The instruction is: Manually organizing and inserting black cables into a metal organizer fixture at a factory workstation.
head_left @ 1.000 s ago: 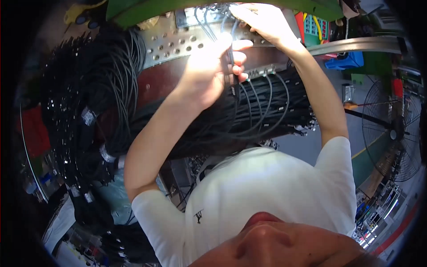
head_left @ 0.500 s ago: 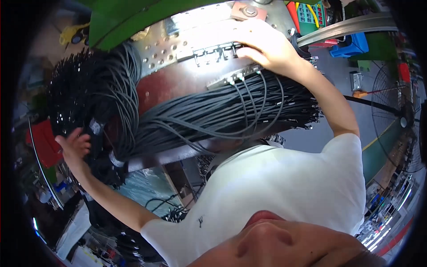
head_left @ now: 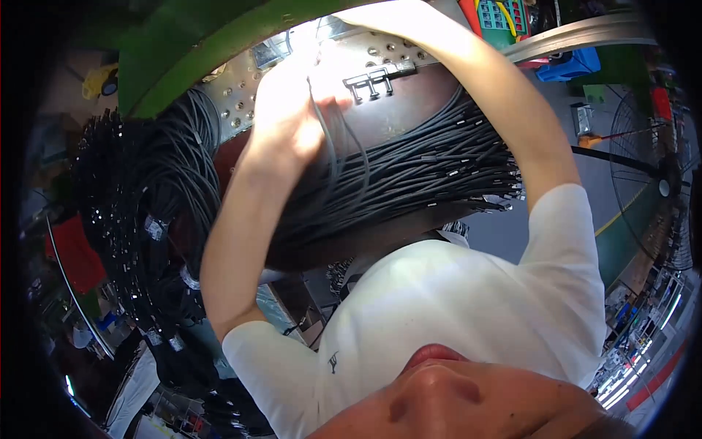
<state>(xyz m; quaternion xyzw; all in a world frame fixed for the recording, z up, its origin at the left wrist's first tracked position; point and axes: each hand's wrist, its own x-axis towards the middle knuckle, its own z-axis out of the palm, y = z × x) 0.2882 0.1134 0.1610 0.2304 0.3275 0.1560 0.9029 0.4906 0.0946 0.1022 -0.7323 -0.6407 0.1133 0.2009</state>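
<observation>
My left hand [head_left: 287, 99] is raised under the bright light at the machine's edge. Glare and blur wash out its fingers, so their grip does not show. Loose grey cables [head_left: 330, 146] hang down beside its palm, their upper ends lost in the glare. My right hand [head_left: 360, 13] reaches in from the right along the top of the metal plate [head_left: 238, 99]; its fingers are also lost in the glare. Between the arms, a black toothed fixture [head_left: 369, 82] lies on the plate's front part, touched by neither hand as far as I can see.
A thick bundle of dark cables [head_left: 424, 164] lies across the near side of the bench. Another cable heap [head_left: 146, 197] hangs at the left. Overhead runs a green machine beam [head_left: 219, 47]. A blue bin [head_left: 570, 66] and a caged fan [head_left: 658, 183] stand at the right.
My left hand has come from the far left to the lit plate. My right hand has moved left and farther in. The small strip with cables has left its spot on the bundle.
</observation>
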